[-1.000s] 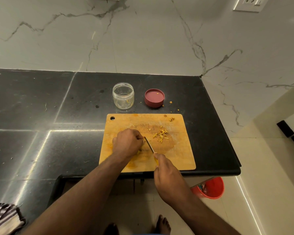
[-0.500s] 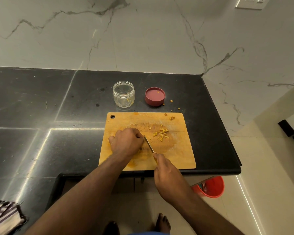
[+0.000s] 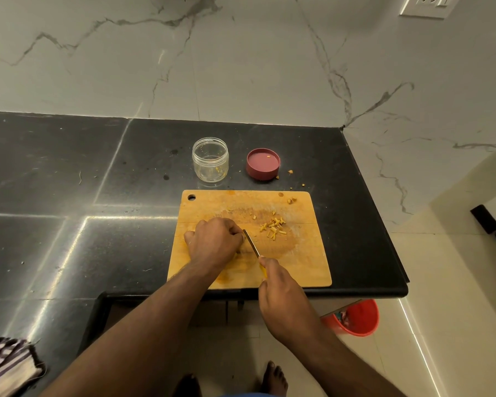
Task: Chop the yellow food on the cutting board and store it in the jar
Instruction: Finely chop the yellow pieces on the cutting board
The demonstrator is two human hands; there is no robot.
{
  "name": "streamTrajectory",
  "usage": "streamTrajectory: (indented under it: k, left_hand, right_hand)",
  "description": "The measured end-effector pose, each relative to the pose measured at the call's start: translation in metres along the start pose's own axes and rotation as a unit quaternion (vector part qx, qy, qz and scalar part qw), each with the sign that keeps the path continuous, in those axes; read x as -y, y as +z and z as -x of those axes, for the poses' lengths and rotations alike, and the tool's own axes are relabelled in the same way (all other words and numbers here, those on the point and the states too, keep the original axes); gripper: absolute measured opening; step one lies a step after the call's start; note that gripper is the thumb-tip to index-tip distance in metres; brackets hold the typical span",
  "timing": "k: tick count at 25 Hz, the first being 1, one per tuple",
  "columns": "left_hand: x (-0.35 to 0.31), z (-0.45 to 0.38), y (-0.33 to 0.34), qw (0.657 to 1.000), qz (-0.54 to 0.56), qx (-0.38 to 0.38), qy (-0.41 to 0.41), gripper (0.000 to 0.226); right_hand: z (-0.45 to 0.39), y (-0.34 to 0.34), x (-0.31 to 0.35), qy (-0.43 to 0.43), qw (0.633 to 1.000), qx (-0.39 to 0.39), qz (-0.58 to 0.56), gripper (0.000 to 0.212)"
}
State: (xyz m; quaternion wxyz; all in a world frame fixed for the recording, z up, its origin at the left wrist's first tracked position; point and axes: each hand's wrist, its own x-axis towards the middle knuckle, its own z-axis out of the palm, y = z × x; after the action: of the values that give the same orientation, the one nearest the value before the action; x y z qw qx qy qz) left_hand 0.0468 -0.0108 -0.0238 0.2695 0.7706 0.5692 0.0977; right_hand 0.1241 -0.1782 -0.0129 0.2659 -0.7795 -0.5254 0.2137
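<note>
Chopping is under way on the cutting board [image 3: 298, 270], which lies at the near right end of the dark bench [image 3: 69, 173]. The left hand [image 3: 214, 242] sits knuckles-up, fingers curled down over the uncut yellow food; the piece itself is hidden beneath that hand, so its shape and long axis cannot be read, though it probably runs out toward the blade. The right hand [image 3: 281, 290] has its grip wrapped round the yellow handle of the knife [image 3: 251, 242], whose blade slants up and left from that hand until its tip rests just beside the left fingertips. So the next cut falls right at the left hand's edge, with the right hand nearer the body and the food to the blade's left. A small heap of chopped pieces [image 3: 273, 227] lies just right of the blade, apart from it. Beyond the board stands the open jar [image 3: 210, 159], almost empty with a few scraps inside, and its red lid [image 3: 263, 164] lies upturned beside it, both well clear of either hand.
</note>
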Motion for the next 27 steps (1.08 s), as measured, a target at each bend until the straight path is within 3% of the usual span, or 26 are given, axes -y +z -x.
streamTrajectory:
  k: [27]
  left_hand:
    - [-0.003, -0.008, -0.007, 0.999, 0.007, 0.03, -0.035, 0.014]
  right_hand:
    - [-0.005, 0.002, -0.006, -0.019, 0.999, 0.026, 0.021, 0.042]
